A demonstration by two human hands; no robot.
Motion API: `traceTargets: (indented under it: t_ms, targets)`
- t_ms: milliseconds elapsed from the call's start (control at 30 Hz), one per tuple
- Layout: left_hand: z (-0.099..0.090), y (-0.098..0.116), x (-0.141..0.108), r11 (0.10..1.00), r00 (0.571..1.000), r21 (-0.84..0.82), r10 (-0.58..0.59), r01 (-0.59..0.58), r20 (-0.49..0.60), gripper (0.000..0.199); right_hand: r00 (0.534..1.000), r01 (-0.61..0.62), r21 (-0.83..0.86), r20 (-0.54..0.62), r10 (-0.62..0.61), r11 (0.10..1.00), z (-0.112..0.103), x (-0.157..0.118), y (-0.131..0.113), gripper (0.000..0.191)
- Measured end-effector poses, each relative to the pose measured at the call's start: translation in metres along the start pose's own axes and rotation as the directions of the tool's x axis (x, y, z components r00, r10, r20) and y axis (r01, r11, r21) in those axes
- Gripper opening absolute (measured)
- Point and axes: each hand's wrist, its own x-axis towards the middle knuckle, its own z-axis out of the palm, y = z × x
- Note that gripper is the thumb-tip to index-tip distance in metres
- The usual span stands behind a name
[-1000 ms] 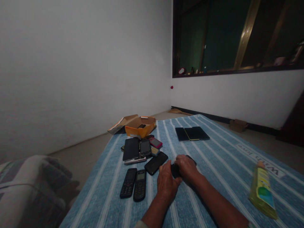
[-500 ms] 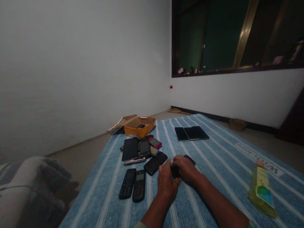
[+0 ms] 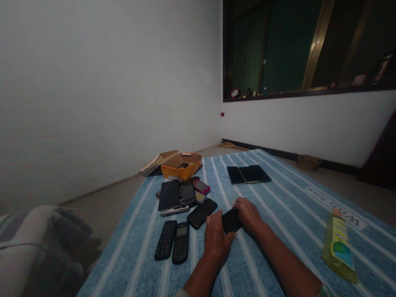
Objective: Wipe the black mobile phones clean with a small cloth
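Just between left grip (image 3: pixel 216 235) and right grip (image 3: pixel 249 214): a black device (image 3: pixel 231 221).

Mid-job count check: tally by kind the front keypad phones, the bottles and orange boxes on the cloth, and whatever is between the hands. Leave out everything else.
Front keypad phones: 2
Yellow bottle: 1
Orange box: 1
Black item between left hand and right hand: 1
Total: 5

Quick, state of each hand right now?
Left hand: closed on the left edge of a dark flat object.
Right hand: closed on its right edge.
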Motion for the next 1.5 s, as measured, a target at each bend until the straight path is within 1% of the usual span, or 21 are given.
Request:
traceTargets:
  t_ms: [167,333,600,800,900,1000,1200,1267,1333,1500]
  targets:
    - [0.0,0.001,-0.001,1.0,1.0,0.019,0.008,-0.008,0.001,0.07,0.998,-0.065,-0.042,-0.015,0.065,0.997,0.002,-0.004,-0.001,0.033]
    - [0.001,-0.002,-0.002,1.0,0.999,0.01,0.028,-0.028,-0.015,0.068,0.996,-0.085,-0.076,-0.012,0.084,0.993,0.001,-0.011,-0.005,0.031]
    - [0.007,-0.007,0.0,0.999,0.999,0.001,0.041,-0.041,-0.024,0.066,0.989,-0.147,-0.122,-0.01,0.147,0.982,-0.008,-0.026,-0.01,0.035]
    - [0.006,-0.005,0.0,0.999,0.999,-0.011,0.039,-0.039,-0.032,0.065,0.985,-0.17,-0.134,-0.012,0.17,0.976,-0.006,-0.035,-0.01,0.037]
    - [0.004,-0.003,0.001,1.0,0.999,-0.014,0.026,-0.026,-0.03,0.065,0.99,-0.142,-0.101,-0.034,0.139,0.985,-0.003,-0.031,-0.01,0.035]
    - [0.004,-0.002,0.001,0.999,0.999,-0.015,0.03,-0.031,-0.035,0.065,0.995,-0.087,-0.069,-0.046,0.084,0.994,-0.001,-0.025,-0.011,0.032]
    - [0.004,-0.004,0.002,0.997,0.995,-0.014,0.075,-0.076,-0.065,0.056,0.994,0.102,-0.024,-0.022,-0.103,0.994,0.004,-0.022,-0.027,0.025]
    - [0.004,-0.005,0.002,0.996,0.994,-0.019,0.084,-0.086,-0.067,0.053,0.99,0.138,-0.007,-0.024,-0.138,0.99,0.004,-0.022,-0.03,0.025]
    - [0.004,-0.005,0.002,0.996,0.994,-0.018,0.083,-0.084,-0.066,0.054,0.993,0.117,0.0,-0.023,-0.117,0.993,0.004,-0.022,-0.029,0.024]
    - [0.005,-0.005,0.001,0.998,0.997,-0.02,0.056,-0.057,-0.046,0.062,0.999,-0.026,-0.027,-0.033,0.025,0.999,0.001,-0.017,-0.021,0.026]
